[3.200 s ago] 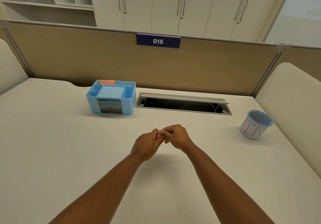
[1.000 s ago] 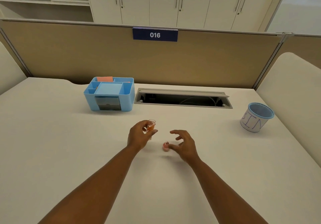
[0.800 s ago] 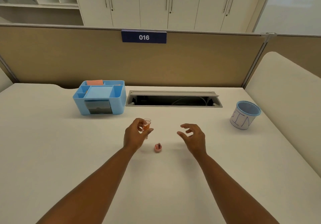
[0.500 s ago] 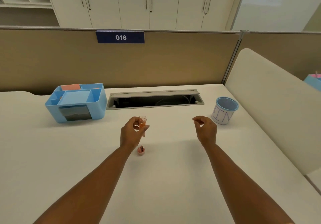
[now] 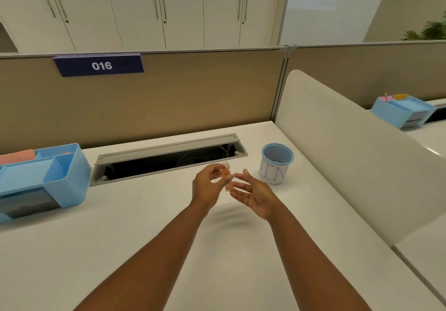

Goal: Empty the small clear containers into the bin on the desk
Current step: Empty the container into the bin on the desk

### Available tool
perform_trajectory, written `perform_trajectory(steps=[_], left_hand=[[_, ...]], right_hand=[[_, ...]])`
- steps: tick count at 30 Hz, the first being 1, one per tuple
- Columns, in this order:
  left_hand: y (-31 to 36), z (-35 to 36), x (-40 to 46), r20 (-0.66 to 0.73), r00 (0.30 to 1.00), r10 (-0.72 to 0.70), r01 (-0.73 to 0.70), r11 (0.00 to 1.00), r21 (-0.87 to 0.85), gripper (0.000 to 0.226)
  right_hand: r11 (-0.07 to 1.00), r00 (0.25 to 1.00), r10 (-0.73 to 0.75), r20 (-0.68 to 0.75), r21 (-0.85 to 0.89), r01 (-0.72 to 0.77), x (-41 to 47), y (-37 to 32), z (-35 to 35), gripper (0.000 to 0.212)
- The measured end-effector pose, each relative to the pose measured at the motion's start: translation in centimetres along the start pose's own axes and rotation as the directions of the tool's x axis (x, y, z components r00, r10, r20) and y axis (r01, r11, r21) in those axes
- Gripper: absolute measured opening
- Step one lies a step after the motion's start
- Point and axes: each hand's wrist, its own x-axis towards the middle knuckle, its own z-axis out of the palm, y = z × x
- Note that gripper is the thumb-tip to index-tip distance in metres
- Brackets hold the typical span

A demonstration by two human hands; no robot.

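Observation:
My left hand (image 5: 206, 186) pinches a small clear container (image 5: 225, 174) with orange contents, held above the desk near its middle. My right hand (image 5: 253, 193) is open, palm up and fingers spread, right beside the container, its fingertips almost touching it. The bin (image 5: 276, 163), a white cup with a blue rim and "BIN" written on it, stands upright on the desk just right of my right hand. The pink lid seen earlier on the desk is hidden from view.
A blue desk organiser (image 5: 41, 178) sits at the left. An open cable slot (image 5: 169, 159) runs along the back of the desk. A beige partition stands behind, and a rounded white divider (image 5: 350, 156) walls off the right side.
My left hand has carried the container rightward toward the bin. My right hand has turned palm up and come in close beside it. The view has swung to the right.

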Motion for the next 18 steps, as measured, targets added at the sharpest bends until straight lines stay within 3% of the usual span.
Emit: perform_trajectory(steps=[2, 7, 11, 13, 15, 18], left_hand=[[1.1, 1.9, 1.1, 0.015, 1.000, 0.008, -0.007, 0.999, -0.045, 0.033], [2.7, 5.8, 3.3, 0.064, 0.997, 0.037, -0.026, 0.987, -0.160, 0.031], [3.2, 8.5, 5.3, 0.121, 0.992, 0.038, -0.016, 0.984, -0.176, 0.043], [3.0, 9.2, 5.9, 0.144, 0.987, 0.071, -0.061, 0.995, -0.078, 0.053], [2.1, 9.6, 6.2, 0.221, 0.965, 0.144, -0.180, 0.972, 0.154, 0.062], [0.1, 10.2, 6.1, 0.473, 0.871, 0.130, -0.405, 0.734, 0.545, 0.075]], right_hand=[[0.989, 1.000, -0.023, -0.001, 0.149, 0.023, 0.3, -0.8, -1.0, 0.017], [0.938, 0.988, -0.150, 0.046, 0.321, 0.127, 0.8, -2.6, -3.1, 0.018], [0.887, 0.966, -0.236, -0.109, 0.381, 0.260, 1.7, -4.9, -4.9, 0.011], [0.890, 0.938, -0.271, -0.218, 0.313, 0.330, 2.2, -6.2, -5.8, 0.009], [0.877, 0.879, -0.349, -0.326, 0.218, 0.429, 2.7, -7.4, -6.7, 0.004], [0.860, 0.742, -0.425, -0.519, 0.022, 0.509, 3.5, -8.6, -7.9, 0.016]])
